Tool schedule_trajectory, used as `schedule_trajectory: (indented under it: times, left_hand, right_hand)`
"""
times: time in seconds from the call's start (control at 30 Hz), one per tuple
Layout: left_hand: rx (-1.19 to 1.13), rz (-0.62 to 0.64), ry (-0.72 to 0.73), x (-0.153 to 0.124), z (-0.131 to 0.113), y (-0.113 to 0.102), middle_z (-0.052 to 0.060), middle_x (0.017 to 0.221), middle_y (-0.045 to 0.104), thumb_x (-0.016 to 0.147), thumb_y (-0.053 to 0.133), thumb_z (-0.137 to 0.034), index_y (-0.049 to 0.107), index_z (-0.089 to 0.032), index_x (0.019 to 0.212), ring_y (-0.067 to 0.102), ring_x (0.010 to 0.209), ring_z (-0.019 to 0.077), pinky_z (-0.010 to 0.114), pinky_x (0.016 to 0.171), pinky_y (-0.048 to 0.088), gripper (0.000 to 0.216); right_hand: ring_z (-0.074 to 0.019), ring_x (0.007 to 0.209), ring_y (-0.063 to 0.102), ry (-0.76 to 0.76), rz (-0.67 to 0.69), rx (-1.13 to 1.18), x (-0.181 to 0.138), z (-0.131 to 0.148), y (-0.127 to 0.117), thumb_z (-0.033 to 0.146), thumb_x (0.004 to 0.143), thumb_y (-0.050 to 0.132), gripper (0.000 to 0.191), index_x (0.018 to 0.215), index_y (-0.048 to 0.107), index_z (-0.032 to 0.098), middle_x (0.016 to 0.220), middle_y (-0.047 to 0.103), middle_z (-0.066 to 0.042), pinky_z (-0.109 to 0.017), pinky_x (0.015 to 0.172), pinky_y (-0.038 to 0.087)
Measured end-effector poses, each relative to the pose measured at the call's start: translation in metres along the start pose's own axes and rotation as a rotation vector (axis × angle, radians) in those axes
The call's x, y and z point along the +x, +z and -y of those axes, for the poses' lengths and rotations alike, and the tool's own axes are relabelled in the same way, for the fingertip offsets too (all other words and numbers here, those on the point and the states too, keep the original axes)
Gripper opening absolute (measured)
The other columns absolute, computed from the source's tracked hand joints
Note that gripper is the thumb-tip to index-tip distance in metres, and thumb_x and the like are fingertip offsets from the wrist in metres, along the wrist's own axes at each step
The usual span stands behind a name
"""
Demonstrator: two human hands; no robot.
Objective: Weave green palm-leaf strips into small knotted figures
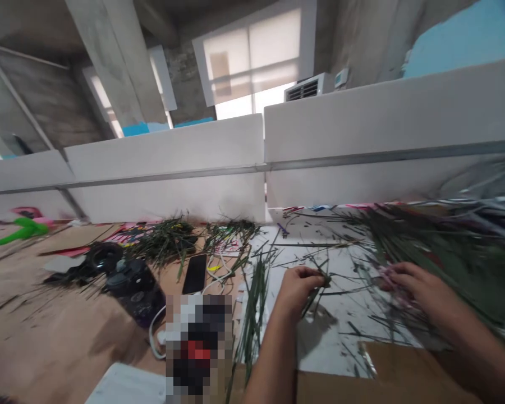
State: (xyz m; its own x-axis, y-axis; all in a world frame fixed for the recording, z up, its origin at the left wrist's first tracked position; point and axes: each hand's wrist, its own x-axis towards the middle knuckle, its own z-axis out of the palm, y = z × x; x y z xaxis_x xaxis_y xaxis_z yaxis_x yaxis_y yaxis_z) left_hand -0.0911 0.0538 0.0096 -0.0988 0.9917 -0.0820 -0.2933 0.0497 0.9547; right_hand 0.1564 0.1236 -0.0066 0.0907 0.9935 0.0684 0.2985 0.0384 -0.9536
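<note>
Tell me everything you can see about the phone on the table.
The phone is a slim, dark rectangle with a glossy black screen that shows nothing. It lies flat and face up on the brown table, its long side pointing away from the camera and leaning slightly right. A pile of green stems lies just behind it, and a white cable curls past its near end.

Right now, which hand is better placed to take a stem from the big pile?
Probably right: the right hand rests at the edge of the pile; the left hand is apart, fingers shut on a stem.
</note>
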Motion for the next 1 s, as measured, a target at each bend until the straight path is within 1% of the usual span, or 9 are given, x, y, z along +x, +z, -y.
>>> schedule_trajectory:
  times: [0.07, 0.1, 0.17, 0.23, 0.33, 0.43, 0.57, 0.73, 1.0]
  left_hand:
    - [0.025, 0.038, -0.01, 0.001, -0.003, 0.0, 0.003, 0.061, 0.067, 0.052, 0.078, -0.022, 0.068, -0.018, 0.059, 0.058, 0.066, 0.0199, 0.034, 0.073, 0.042, 0.012]
    - [0.037, 0.07, -0.023, 0.001, -0.005, 0.0, 0.003, 0.061, 0.067, 0.051, 0.079, -0.023, 0.069, -0.017, 0.059, 0.057, 0.063, 0.0186, 0.033, 0.07, 0.041, 0.014]
    - [0.051, 0.13, -0.047, 0.001, -0.007, 0.0, 0.003, 0.059, 0.066, 0.05, 0.08, -0.023, 0.068, -0.017, 0.058, 0.055, 0.059, 0.0166, 0.031, 0.067, 0.039, 0.016]
    - [0.061, 0.171, -0.058, 0.0, -0.009, 0.0, 0.003, 0.06, 0.067, 0.052, 0.079, -0.024, 0.068, -0.016, 0.06, 0.056, 0.06, 0.0155, 0.028, 0.065, 0.038, 0.015]
    - [0.084, 0.191, -0.081, -0.001, -0.011, -0.002, 0.003, 0.062, 0.068, 0.055, 0.078, -0.024, 0.068, -0.016, 0.062, 0.055, 0.059, 0.014, 0.026, 0.062, 0.037, 0.015]
    - [0.113, 0.187, -0.097, 0.0, -0.011, -0.006, 0.002, 0.064, 0.068, 0.057, 0.079, -0.025, 0.068, -0.016, 0.065, 0.055, 0.059, 0.0133, 0.025, 0.06, 0.035, 0.017]
    - [0.162, 0.199, -0.109, 0.006, -0.005, -0.01, 0.004, 0.066, 0.069, 0.055, 0.079, -0.026, 0.068, -0.015, 0.065, 0.058, 0.063, 0.0148, 0.026, 0.062, 0.036, 0.018]
    - [0.217, 0.222, -0.132, 0.011, 0.002, -0.009, 0.004, 0.062, 0.069, 0.051, 0.077, -0.026, 0.067, -0.016, 0.062, 0.058, 0.061, 0.0156, 0.028, 0.062, 0.037, 0.018]
    - [0.273, 0.214, -0.144, 0.001, -0.01, -0.002, -0.001, 0.058, 0.062, 0.053, 0.076, -0.026, 0.066, -0.016, 0.063, 0.047, 0.054, 0.011, 0.026, 0.056, 0.029, 0.018]
  right_hand:
    - [-0.0209, 0.052, 0.054, 0.055, 0.069, 0.088, -0.008, 0.016, 0.008, 0.045, 0.065, 0.063, 0.032, 0.09, 0.064, 0.024, 0.057, 0.062, -0.003, -0.032, 0.047, 0.034]
    - [-0.0212, 0.057, 0.056, 0.012, 0.097, 0.117, -0.012, 0.022, 0.012, 0.042, 0.066, 0.064, 0.035, 0.096, 0.063, 0.023, 0.059, 0.061, 0.0, -0.031, 0.049, 0.036]
    - [-0.0205, 0.063, 0.06, -0.047, 0.191, 0.184, -0.018, 0.029, 0.018, 0.038, 0.07, 0.062, 0.034, 0.102, 0.06, 0.025, 0.064, 0.061, 0.002, -0.031, 0.055, 0.041]
    - [-0.0189, 0.059, 0.06, -0.037, 0.284, 0.241, -0.022, 0.029, 0.022, 0.037, 0.076, 0.058, 0.033, 0.107, 0.056, 0.027, 0.065, 0.059, 0.004, -0.03, 0.056, 0.042]
    - [-0.0138, 0.052, 0.051, -0.083, 0.38, 0.164, -0.025, 0.023, 0.021, 0.035, 0.08, 0.056, 0.03, 0.109, 0.056, 0.026, 0.078, 0.063, 0.002, -0.027, 0.05, 0.035]
    - [-0.0174, 0.065, 0.054, -0.182, 0.456, 0.043, -0.022, 0.014, 0.017, 0.039, 0.084, 0.058, 0.027, 0.107, 0.062, 0.024, 0.076, 0.061, 0.0, -0.028, 0.056, 0.036]
    - [-0.0196, 0.073, 0.056, -0.26, 0.51, -0.017, -0.017, 0.007, 0.018, 0.044, 0.088, 0.06, 0.026, 0.101, 0.066, 0.023, 0.071, 0.057, 0.0, -0.031, 0.067, 0.04]
    - [-0.0184, 0.068, 0.054, -0.255, 0.52, 0.011, -0.02, 0.011, 0.02, 0.046, 0.085, 0.065, 0.028, 0.097, 0.069, 0.022, 0.07, 0.057, 0.0, -0.029, 0.062, 0.04]
    - [-0.0161, 0.063, 0.051, -0.253, 0.502, 0.018, -0.027, 0.022, 0.017, 0.041, 0.082, 0.066, 0.023, 0.086, 0.071, 0.019, 0.071, 0.061, -0.001, -0.028, 0.058, 0.036]
